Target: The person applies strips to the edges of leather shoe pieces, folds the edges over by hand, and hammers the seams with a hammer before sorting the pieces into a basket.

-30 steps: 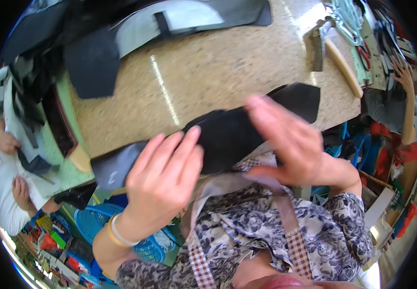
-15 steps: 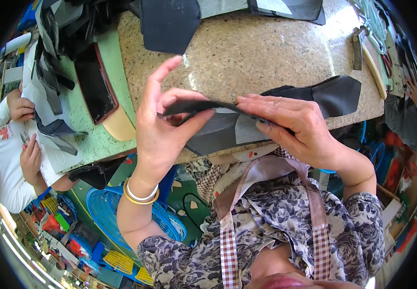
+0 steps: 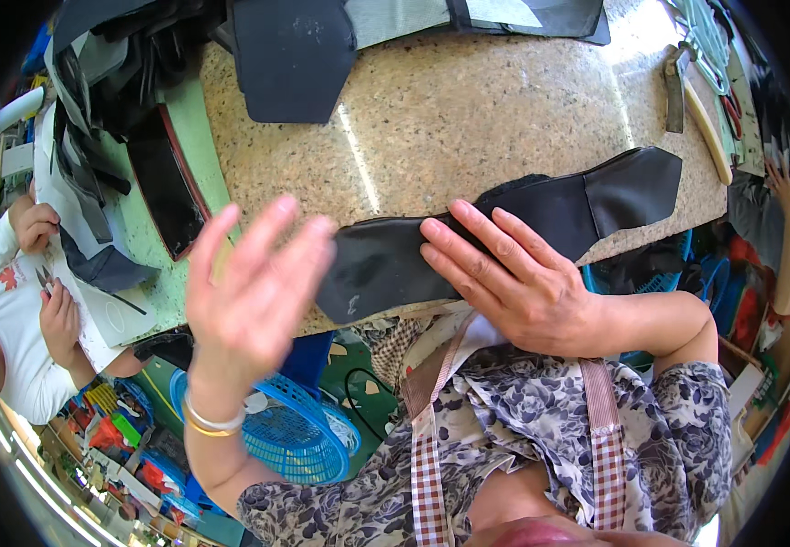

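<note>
Black panel (image 3: 379,263) under right fingers (image 3: 491,239), slightly apart; left fingers (image 3: 265,239) spread.

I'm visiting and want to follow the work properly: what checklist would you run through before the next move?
1. Black piece steadied: ok, the right-hand grip lies flat across its middle.
2. Left-hand grip off the piece: cannot tell; it is blurred, fingers spread, by the piece's left end.
3. Far edge showing one layer: not ok, a dark layer pokes out beyond it.
4. Hammer apart from the piece: ok, it lies beyond the right end.
5. Co-worker's hand well away: ok, over at the left side.
</note>
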A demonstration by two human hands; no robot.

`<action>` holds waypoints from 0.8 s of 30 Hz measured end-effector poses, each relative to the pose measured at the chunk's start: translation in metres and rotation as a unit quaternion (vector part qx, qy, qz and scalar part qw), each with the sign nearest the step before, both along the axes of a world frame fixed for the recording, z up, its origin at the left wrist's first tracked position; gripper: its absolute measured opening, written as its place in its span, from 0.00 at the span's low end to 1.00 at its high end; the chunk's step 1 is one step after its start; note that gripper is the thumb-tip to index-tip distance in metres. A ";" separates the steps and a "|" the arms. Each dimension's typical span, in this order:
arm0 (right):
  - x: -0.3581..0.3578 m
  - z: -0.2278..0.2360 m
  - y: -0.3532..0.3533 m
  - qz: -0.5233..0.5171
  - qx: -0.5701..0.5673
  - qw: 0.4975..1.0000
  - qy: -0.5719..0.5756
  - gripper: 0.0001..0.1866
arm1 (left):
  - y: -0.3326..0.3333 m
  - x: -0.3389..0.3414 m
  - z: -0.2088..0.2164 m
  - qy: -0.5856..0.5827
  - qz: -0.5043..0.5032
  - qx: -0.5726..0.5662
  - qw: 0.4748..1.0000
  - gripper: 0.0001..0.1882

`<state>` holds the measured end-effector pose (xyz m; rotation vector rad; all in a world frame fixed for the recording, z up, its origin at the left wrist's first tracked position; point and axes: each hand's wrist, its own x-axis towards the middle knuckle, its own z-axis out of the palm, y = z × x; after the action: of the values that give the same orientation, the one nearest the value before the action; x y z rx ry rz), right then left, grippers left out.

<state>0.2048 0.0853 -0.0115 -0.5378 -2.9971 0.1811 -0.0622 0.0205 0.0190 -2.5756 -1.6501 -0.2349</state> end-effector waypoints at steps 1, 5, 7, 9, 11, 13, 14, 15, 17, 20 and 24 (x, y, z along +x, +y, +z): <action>0.000 -0.003 -0.001 0.001 -0.003 1.000 0.001 0.27 | -0.005 0.021 -0.002 -0.073 -0.038 0.010 0.997 0.21; 0.021 -0.005 0.021 0.059 -0.053 0.994 0.077 0.28 | -0.032 0.062 -0.042 -0.023 0.018 -0.132 0.991 0.56; 0.047 -0.007 0.045 0.019 -0.073 0.987 0.138 0.30 | -0.042 0.061 -0.035 -0.105 0.077 -0.160 0.978 0.55; 0.052 -0.005 0.052 0.035 -0.099 0.978 0.180 0.29 | -0.028 0.068 -0.027 -0.139 0.087 -0.080 0.983 0.44; 0.046 -0.008 0.049 0.037 -0.081 0.972 0.218 0.28 | -0.002 0.088 -0.031 -0.213 0.017 -0.019 0.977 0.36; 0.044 -0.012 0.044 0.027 -0.081 0.969 0.233 0.26 | 0.020 0.105 -0.040 -0.234 -0.023 0.059 0.970 0.23; 0.043 -0.013 0.042 0.017 -0.085 0.965 0.246 0.25 | 0.023 0.105 -0.040 -0.234 -0.025 0.069 0.969 0.21; 0.043 -0.012 0.040 0.016 -0.086 0.965 0.247 0.25 | 0.024 0.106 -0.040 -0.237 -0.029 0.077 0.968 0.20; 0.044 -0.011 0.034 0.026 -0.054 0.981 0.183 0.22 | 0.022 0.101 -0.036 -0.205 -0.049 0.047 0.976 0.19; 0.050 -0.006 0.035 0.022 -0.086 0.985 0.146 0.22 | 0.022 0.094 -0.025 -0.179 -0.076 -0.014 0.981 0.18; 0.057 -0.002 0.037 0.031 -0.122 0.985 0.117 0.24 | 0.024 0.093 -0.013 -0.234 -0.065 -0.068 0.968 0.20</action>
<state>0.2620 0.1226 -0.0130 -0.4100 -2.7786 0.5785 0.0306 0.0447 0.0056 -2.9009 -1.6715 -0.8219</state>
